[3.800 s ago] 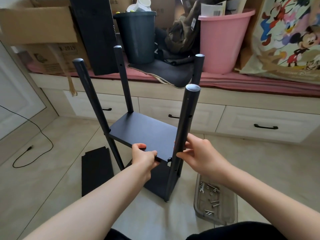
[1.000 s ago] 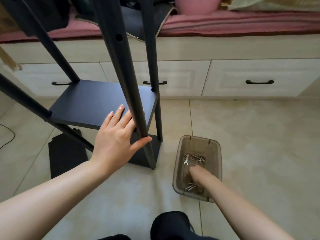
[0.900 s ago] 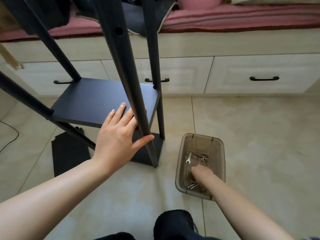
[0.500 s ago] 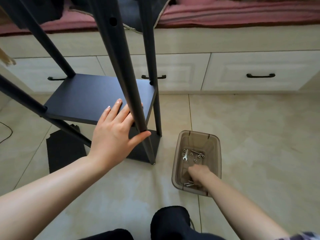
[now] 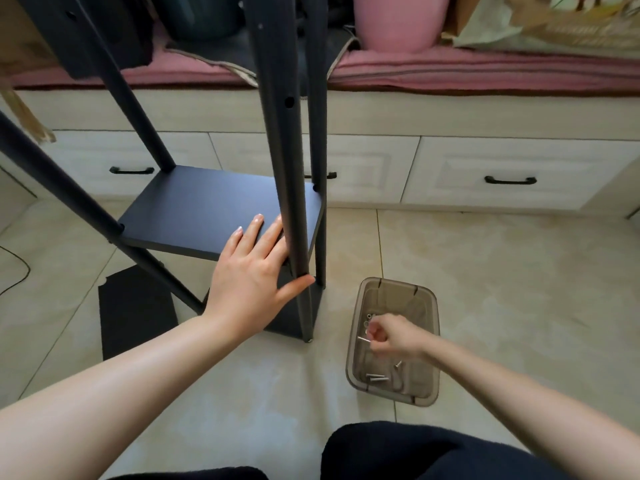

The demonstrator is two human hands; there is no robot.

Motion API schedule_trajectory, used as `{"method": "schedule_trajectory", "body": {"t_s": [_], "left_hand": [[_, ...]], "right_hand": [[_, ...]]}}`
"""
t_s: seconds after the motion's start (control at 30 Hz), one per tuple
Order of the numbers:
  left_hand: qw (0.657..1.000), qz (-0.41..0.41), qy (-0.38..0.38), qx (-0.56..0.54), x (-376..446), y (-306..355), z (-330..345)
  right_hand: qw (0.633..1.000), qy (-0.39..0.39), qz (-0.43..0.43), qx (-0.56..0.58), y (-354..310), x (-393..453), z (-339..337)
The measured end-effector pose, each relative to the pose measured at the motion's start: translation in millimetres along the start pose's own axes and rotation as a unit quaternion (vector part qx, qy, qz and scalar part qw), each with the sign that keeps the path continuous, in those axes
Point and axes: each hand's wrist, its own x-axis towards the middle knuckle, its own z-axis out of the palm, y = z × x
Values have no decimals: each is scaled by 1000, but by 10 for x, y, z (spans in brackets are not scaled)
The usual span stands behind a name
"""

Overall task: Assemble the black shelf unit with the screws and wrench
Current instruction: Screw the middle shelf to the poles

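The black shelf unit stands on the floor, its board fixed between black poles. My left hand lies flat on the board's near right corner, fingers spread, thumb hooked around the near pole. My right hand hovers over the clear brown plastic box, fingers pinched on a silver screw. Loose screws lie at the bottom of the box. The wrench is hidden behind my right hand.
A loose black panel lies flat on the tiled floor to the left. White drawers run along the back under a pink-cushioned bench holding a pink bucket and a dark bin. My dark-clothed knee is at the bottom.
My right hand has lifted out of the box with a screw pinched in its fingers. My left hand keeps holding the board and pole.
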Motion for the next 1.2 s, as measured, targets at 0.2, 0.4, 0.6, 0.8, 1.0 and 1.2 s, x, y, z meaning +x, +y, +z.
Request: {"method": "schedule_trajectory", "body": {"t_s": [0.2, 0.4, 0.6, 0.8, 1.0, 1.2], "left_hand": [[1000, 14, -28, -4, -5, -44, -33], [998, 45, -6, -52, 6, -191, -37], [996, 54, 21, -66, 5, -222, -1], [995, 64, 34, -64, 30, -275, 43], [995, 66, 47, -66, 24, -273, 69], [995, 68, 45, -54, 35, -287, 86]], "right_hand": [[972, 7, -23, 234, -881, -633, -613], [948, -3, 46, 314, -1570, -821, -826], [951, 46, 108, 287, -1717, -767, -762], [966, 26, 92, 240, -1735, -673, -670], [967, 47, 72, 240, -1720, -655, -646], [962, 58, 67, 257, -1709, -676, -655]]}}
